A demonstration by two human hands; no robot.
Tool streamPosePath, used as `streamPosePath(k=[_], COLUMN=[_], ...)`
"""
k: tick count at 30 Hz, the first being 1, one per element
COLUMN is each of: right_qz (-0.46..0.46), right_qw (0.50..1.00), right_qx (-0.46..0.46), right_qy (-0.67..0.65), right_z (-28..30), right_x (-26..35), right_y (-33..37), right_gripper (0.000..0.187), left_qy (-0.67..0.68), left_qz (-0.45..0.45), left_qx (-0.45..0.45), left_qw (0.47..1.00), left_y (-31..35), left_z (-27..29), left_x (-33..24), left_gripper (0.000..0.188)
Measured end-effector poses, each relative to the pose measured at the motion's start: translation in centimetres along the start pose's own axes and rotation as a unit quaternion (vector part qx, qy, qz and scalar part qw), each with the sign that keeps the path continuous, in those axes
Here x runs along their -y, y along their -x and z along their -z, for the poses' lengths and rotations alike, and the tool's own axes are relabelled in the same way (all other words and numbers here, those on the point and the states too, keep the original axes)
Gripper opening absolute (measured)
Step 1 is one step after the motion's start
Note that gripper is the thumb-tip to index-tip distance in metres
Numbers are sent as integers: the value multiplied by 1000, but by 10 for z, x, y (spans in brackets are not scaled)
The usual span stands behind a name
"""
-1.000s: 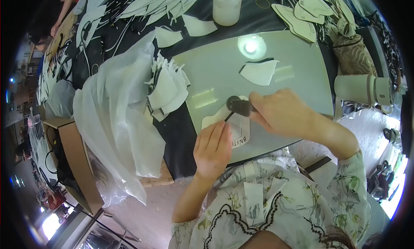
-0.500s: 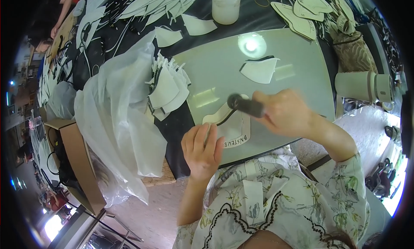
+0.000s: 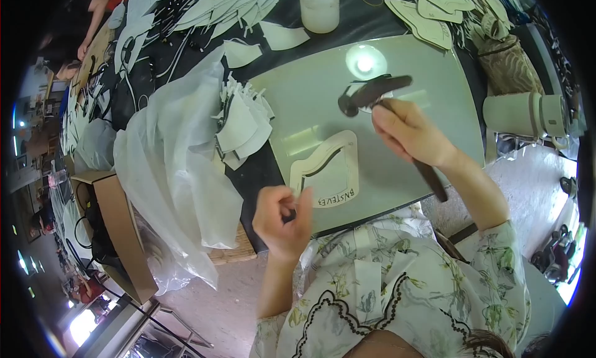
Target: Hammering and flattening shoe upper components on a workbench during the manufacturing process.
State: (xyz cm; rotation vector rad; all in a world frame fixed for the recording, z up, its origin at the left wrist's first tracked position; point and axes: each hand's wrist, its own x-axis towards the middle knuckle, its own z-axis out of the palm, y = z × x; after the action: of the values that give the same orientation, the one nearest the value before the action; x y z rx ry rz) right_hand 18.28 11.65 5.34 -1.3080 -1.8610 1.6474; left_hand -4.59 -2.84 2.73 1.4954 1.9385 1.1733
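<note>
My right hand [image 3: 415,129] grips a hammer by its dark handle, raised over the right part of the grey-green board [image 3: 397,178]. Its dark head [image 3: 375,92] partly covers a white cut piece lying behind it. My left hand [image 3: 282,224] hovers at the board's near left edge, fingers half curled and thumb apart, with nothing visible in it. Just beyond it lies a cream card template [image 3: 352,165] with a cut-out middle and handwriting along its near edge. A curved dark strip [image 3: 324,161] shows inside the template's far edge, around a pale surface.
Left of the board lie a stack of white pieces [image 3: 245,128], a clear plastic bag [image 3: 167,153] and a cardboard box [image 3: 121,228]. Farther back stands a white bottle [image 3: 320,10]. More card templates [image 3: 428,23] and a pale flask [image 3: 515,115] are at the right. Another person's arm [image 3: 93,26] shows far left.
My right hand has lifted the hammer up and right, away from the template. My left hand has come off the template, drawing back slightly and curling its fingers.
</note>
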Motion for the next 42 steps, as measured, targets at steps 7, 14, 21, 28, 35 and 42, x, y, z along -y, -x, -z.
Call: streamPosePath(k=[7, 14, 21, 28, 35, 42], right_qz=[-88, -75, -75, -99, -44, -62], right_qw=[975, 952, 975, 968, 971, 943], right_qx=[10, 5, -9, 1, -44, -240], right_qy=[-203, -296, -209, -229, -230, -224], right_z=[-23, -38, -47, -43, -38, 12], right_x=[-3, -19, -15, -16, -6, -51], right_y=[8, 6, -1, -6, 0, 38], right_gripper=[42, 40, 36, 37, 36, 36], left_qy=[-190, -132, -213, 216, -315, -23], left_qz=[-36, 1, -80, 80, -119, -46], left_qx=[266, 330, 315, 4, -2, 75], left_qw=[944, 935, 921, 973, 942, 996], left_y=[-36, -50, -49, -76, -128, -124], left_z=[-36, -39, -43, 68, 12, -27], left_x=[-18, -17, -29, -4, 18, -15], left_gripper=[44, 37, 23, 19, 20, 23])
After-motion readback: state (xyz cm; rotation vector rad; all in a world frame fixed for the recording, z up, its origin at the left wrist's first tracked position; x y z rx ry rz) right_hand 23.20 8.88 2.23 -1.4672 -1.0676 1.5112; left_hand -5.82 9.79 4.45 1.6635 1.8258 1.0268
